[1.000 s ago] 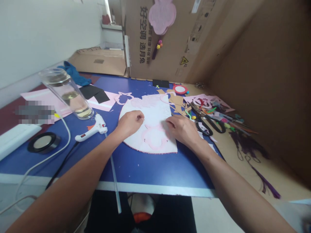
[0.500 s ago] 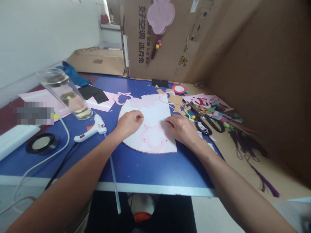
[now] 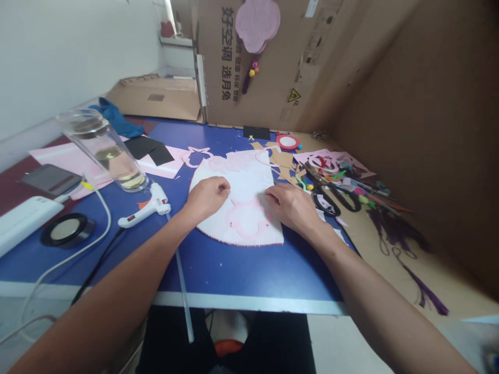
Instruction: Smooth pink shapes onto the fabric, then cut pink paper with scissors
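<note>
A white fan-shaped sheet [image 3: 249, 179] with a red-edged curved rim lies on the blue table [image 3: 241, 270]. On it sits a pink flower-shaped cutout [image 3: 245, 221]. My left hand [image 3: 206, 197] rests on the sheet's left part, fingers curled and pinched together beside the cutout. My right hand [image 3: 292, 206] lies on the sheet's right edge, fingers bent and pressing at the cutout's right side. What the fingertips pinch, if anything, is too small to make out.
A white glue gun [image 3: 146, 210] and a tall glass jar [image 3: 103, 150] stand left of the sheet. A tape roll [image 3: 66, 229], a phone [image 3: 50, 179] and cables lie further left. Black scissors [image 3: 331, 195], paper scraps and tassels lie right. Cardboard walls rise behind and right.
Both hands stay almost still on the sheet. The pink cutout has shifted slightly under the fingers.
</note>
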### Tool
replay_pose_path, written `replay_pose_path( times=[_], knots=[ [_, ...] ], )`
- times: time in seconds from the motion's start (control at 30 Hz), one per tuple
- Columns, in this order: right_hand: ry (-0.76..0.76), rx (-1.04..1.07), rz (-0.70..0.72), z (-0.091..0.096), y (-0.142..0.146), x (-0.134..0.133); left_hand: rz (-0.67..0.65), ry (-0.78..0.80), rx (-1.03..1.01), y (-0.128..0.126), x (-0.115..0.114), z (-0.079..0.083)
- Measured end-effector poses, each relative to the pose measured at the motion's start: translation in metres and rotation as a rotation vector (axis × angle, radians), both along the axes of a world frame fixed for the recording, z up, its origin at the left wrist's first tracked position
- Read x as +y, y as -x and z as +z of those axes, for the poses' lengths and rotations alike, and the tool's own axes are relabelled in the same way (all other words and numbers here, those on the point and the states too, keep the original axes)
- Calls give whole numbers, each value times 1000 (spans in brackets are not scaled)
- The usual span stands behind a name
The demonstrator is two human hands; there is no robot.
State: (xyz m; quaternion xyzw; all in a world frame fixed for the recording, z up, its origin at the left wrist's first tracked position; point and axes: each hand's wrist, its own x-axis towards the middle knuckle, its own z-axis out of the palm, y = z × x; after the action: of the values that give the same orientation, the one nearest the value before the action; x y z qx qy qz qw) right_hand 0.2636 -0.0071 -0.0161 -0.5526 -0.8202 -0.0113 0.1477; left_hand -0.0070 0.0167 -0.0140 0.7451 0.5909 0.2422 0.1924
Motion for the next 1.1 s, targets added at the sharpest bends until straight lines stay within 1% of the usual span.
replay_pose_path(
  times=[0.23,0.6,1.1],
  knots=[
    [-2,-22,-2,2,0,0,-4,-3,-6,0,0,-1],
    [-21,-9,-2,1,0,0,1,9,-5,0,-1,2],
    [-10,-6,5,0,-1,1,-9,-5,6,0,-1,1]
  ],
)
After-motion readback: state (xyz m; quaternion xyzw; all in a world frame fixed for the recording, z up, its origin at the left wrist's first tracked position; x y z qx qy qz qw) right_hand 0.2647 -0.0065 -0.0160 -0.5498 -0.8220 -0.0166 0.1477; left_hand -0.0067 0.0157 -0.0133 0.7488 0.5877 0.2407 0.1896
